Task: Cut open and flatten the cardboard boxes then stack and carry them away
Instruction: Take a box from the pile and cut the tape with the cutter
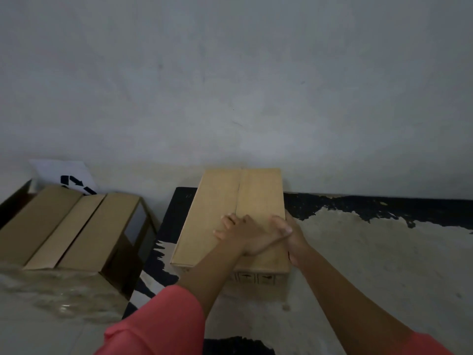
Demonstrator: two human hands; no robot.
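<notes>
Head view: someone holds a closed cardboard box [217,213].
Left hand [243,233] lies open on top; right hand [294,239] clasps its right edge, thumb over.

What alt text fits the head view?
Two hands hold a closed cardboard box on the floor against a grey wall: the left hand lies flat on its top and the right hand grips its right edge, thumb on top. A second cardboard box, partly open, sits to the left.
</notes>
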